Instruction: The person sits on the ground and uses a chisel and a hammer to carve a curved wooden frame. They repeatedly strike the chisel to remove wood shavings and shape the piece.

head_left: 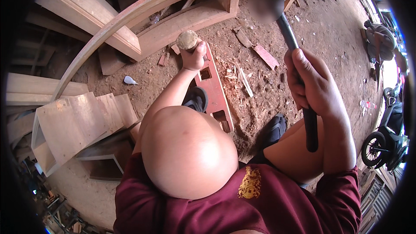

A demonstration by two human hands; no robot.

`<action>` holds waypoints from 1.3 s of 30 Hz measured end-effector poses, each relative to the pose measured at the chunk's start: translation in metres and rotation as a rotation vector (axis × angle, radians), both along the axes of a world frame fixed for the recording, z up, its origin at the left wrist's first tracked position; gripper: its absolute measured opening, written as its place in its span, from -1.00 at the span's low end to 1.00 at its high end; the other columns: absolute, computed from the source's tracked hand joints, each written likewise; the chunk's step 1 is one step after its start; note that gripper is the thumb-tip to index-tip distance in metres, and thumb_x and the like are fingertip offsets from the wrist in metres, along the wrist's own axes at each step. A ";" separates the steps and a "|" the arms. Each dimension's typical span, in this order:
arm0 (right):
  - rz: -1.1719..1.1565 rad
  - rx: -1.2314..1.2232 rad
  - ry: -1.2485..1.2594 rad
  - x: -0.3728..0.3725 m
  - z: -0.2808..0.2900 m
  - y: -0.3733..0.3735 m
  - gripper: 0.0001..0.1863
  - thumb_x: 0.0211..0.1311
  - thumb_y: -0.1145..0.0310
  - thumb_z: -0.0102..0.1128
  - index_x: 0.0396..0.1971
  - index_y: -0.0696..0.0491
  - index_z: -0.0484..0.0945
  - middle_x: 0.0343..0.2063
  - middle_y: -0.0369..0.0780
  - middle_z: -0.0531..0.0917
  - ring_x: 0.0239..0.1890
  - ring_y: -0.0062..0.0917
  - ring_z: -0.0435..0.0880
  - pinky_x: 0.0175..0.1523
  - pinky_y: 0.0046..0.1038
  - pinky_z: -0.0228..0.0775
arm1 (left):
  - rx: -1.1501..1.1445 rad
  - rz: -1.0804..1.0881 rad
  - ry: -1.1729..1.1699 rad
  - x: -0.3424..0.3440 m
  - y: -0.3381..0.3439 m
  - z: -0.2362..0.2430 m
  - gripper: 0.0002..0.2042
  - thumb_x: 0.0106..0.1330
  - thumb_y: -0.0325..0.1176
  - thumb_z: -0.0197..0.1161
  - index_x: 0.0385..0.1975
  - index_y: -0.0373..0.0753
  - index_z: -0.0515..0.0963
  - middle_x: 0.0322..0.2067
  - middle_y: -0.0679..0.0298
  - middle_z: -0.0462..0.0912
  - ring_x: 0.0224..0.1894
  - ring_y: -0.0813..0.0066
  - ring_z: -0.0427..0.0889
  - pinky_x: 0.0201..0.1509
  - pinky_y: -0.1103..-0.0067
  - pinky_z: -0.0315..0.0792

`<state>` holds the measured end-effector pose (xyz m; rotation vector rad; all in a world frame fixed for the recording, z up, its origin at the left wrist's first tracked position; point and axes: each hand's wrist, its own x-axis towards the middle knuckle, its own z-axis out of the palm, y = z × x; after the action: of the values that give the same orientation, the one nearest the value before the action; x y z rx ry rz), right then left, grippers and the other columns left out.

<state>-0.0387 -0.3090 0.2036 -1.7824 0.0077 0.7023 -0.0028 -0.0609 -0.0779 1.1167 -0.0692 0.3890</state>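
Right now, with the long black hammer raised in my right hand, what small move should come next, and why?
Probably lower the long black hammer gently onto the pale, round-ended tool: your left hand grips that tool by the red wooden beam with rectangular holes, its round end exposed, while your right hand holds the hammer clear.

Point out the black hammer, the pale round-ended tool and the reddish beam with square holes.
Black hammer [288, 31]: head view, on the shaft just below its head.
Round-ended tool [187, 40]: head view, on its pale round end.
Reddish beam [212, 94]: head view, on the face between two holes.
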 end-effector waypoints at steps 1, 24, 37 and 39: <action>-0.012 0.000 -0.006 -0.001 0.000 0.000 -0.59 0.47 -0.01 -0.23 -0.37 0.04 0.34 -0.77 -0.44 0.24 -0.85 -0.82 0.14 -0.77 -0.69 0.04 | 0.008 0.007 0.007 0.000 0.000 -0.002 -0.84 0.22 -0.37 0.12 -0.52 -0.27 0.35 -0.71 0.34 0.33 -0.69 0.64 0.26 -0.62 0.65 0.18; -0.080 -0.292 -0.834 0.008 -0.016 0.045 -0.67 0.44 0.13 -0.15 -0.33 0.11 0.40 -0.72 -0.35 0.39 -0.71 -0.72 0.34 -0.63 -0.60 0.18 | 0.420 0.104 0.030 -0.003 -0.015 0.015 -0.89 0.17 -0.41 0.25 -0.50 -0.25 0.46 -0.59 0.40 0.51 -0.54 0.61 0.50 -0.42 0.61 0.36; 0.196 -0.205 -0.324 0.031 -0.035 0.028 -0.62 0.37 0.09 0.04 -0.24 0.17 0.48 -0.67 -0.29 0.45 -0.67 -0.61 0.43 -0.53 -0.46 0.30 | -0.040 0.082 0.052 0.004 0.008 0.000 -0.80 0.25 -0.46 0.05 -0.61 -0.21 0.26 -0.76 0.36 0.28 -0.74 0.64 0.24 -0.65 0.63 0.20; 0.114 -0.105 -0.328 0.028 -0.024 0.027 -0.61 0.37 0.07 0.04 -0.26 0.17 0.46 -0.68 -0.36 0.41 -0.69 -0.72 0.39 -0.59 -0.56 0.24 | -0.059 0.045 0.032 0.004 0.011 -0.003 -0.81 0.26 -0.49 0.12 -0.57 -0.20 0.29 -0.75 0.38 0.30 -0.74 0.66 0.25 -0.65 0.66 0.19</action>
<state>-0.0108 -0.2821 0.1797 -1.9929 -0.2850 0.4895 0.0008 -0.0503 -0.0807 1.0677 -0.0039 0.4107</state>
